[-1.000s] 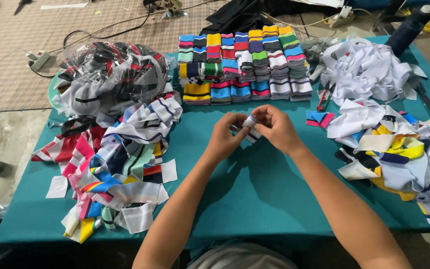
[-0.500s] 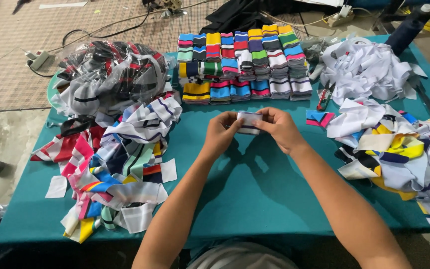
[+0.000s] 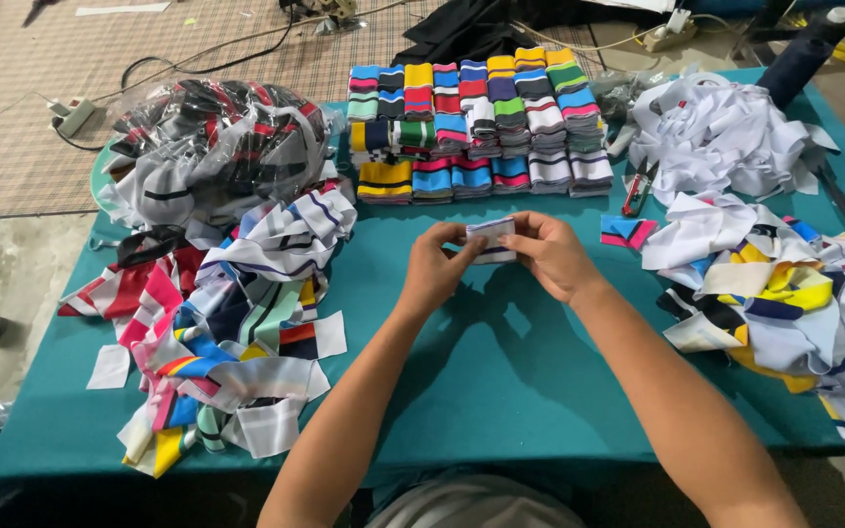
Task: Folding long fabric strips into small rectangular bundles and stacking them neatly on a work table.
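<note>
Both hands hold one small folded strip (image 3: 491,240) above the teal table (image 3: 501,372), in front of the folded stacks (image 3: 476,122). The left hand (image 3: 434,269) pinches its left end, the right hand (image 3: 552,256) closes on the right end. The strip seems white with a dark stripe. Loose strips (image 3: 217,323) lie at the left, a white heap (image 3: 716,137) at the right.

Between my left hand (image 3: 434,269) and my right hand (image 3: 552,256) the folded fabric piece (image 3: 492,241) is white with a dark purple stripe. Beneath my grip the table (image 3: 501,381) is teal. Beyond it the stacked pieces (image 3: 476,122) are striped blue, yellow, red, green, grey.
</note>
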